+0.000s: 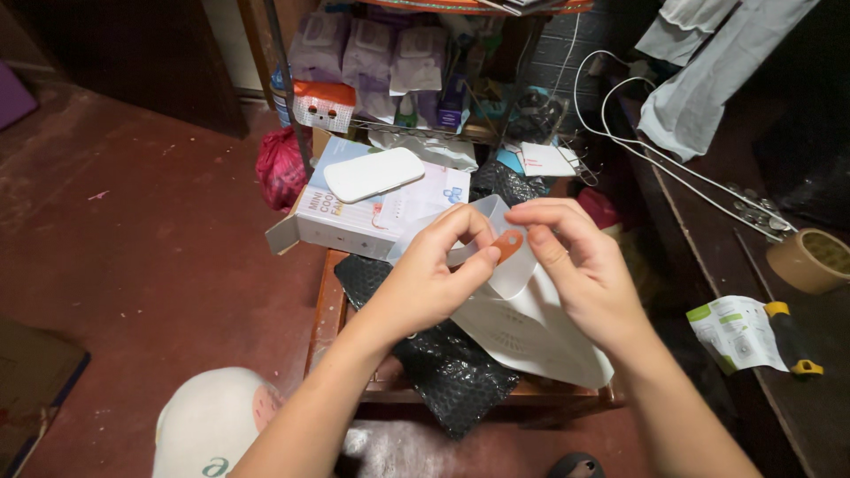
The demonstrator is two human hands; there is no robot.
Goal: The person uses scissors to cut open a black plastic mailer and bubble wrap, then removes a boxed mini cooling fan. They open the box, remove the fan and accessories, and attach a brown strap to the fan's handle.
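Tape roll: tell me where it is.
In the head view the tape roll sits at the far right on the dark shelf, above a yellow-handled tool.

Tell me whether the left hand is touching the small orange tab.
Touching. The head view shows the left hand with its thumb tip pressed against the small orange tab, which the right hand also pinches, above the white pouch.

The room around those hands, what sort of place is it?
Probably a home storeroom or packing corner: a wire shelf crammed with packets, a roll of brown tape on a side bench, and black bubble wrap underneath.
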